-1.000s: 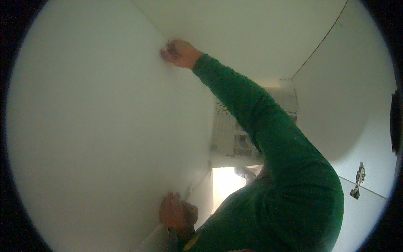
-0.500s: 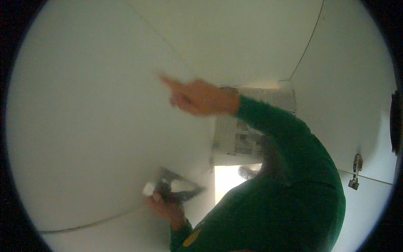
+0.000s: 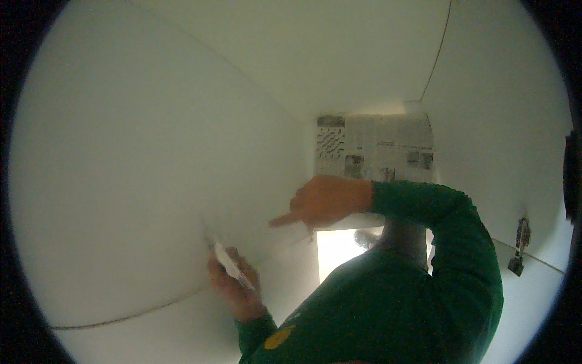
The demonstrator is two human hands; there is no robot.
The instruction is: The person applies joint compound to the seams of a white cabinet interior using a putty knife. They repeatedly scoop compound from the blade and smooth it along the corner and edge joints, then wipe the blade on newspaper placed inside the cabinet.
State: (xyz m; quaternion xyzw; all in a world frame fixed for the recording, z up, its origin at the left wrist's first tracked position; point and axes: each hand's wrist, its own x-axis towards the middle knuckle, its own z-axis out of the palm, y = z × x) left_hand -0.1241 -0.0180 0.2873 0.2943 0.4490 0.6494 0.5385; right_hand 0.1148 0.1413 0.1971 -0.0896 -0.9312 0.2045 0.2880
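Note:
My left hand (image 3: 233,288) is at the lower left, closed around a thin flat object with white on its face (image 3: 229,264). It stands tilted and nearly edge-on, blurred, so I cannot make out its kind. Above and to the right of it, my right hand (image 3: 333,200) holds nothing. Its index finger stretches toward the left with the tip close to the white panel (image 3: 139,182), and the other fingers are curled. Whether that fingertip touches the panel, I cannot tell.
White panels surround me, with a seam line at the lower left. A printed newspaper sheet (image 3: 388,142) lies behind my right hand. A metal hinge (image 3: 519,246) sticks out at the right. Below the newspaper is a bright opening (image 3: 336,249).
My right hand has come down and to the right, from high on the left panel to near the bright opening. My left hand has turned the object from its broad dark-and-white side to nearly edge-on.

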